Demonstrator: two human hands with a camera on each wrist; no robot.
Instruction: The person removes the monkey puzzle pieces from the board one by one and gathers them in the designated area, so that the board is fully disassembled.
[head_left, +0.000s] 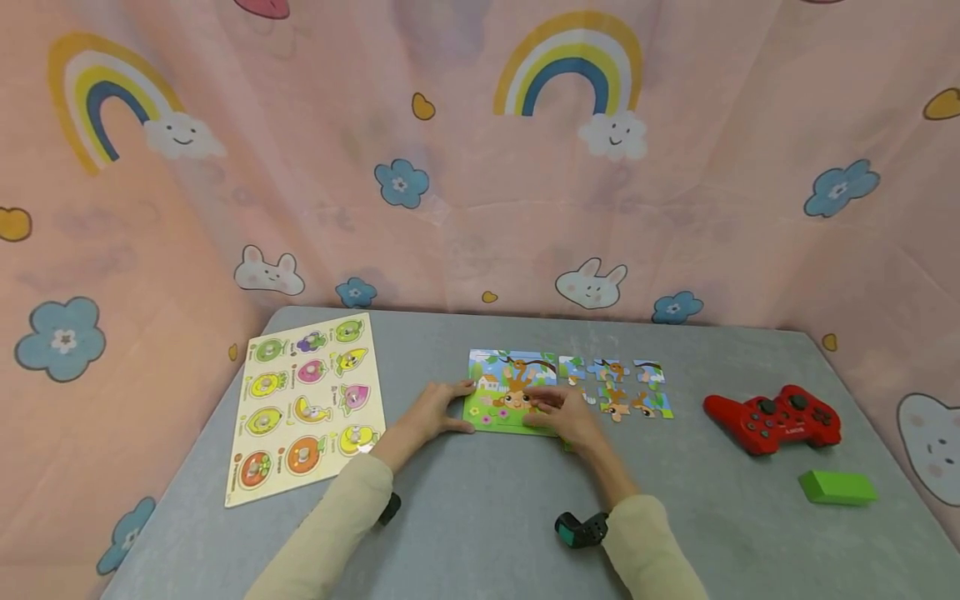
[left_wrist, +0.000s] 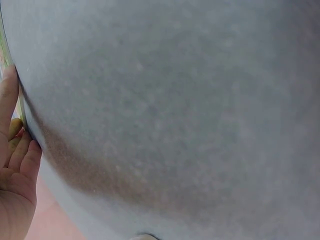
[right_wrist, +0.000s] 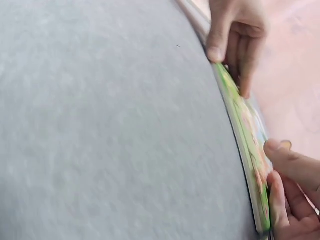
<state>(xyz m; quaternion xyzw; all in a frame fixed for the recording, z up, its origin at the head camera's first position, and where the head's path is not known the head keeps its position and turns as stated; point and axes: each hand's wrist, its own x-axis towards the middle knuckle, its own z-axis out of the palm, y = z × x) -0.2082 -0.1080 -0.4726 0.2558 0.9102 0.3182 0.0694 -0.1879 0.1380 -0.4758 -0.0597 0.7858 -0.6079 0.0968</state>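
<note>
A monkey jigsaw puzzle (head_left: 506, 382) lies flat in its tray at the middle of the table. My left hand (head_left: 432, 410) rests against the tray's left side, thumb near the front corner and fingers farther back. My right hand (head_left: 567, 414) is over the puzzle's right part, its fingertips touching the picture; in the right wrist view, thumb (right_wrist: 286, 157) and fingers stand apart. Loose puzzle pieces (head_left: 615, 392) lie to the right, some partly hidden by my right hand. A green bit (head_left: 567, 446) shows beneath that wrist.
A fruit peg board (head_left: 341, 421) lies at the left. To the right are a red game controller (head_left: 776, 419) and a green block (head_left: 837, 487). A pink patterned curtain (head_left: 465, 233) hangs behind the grey table (head_left: 480, 517).
</note>
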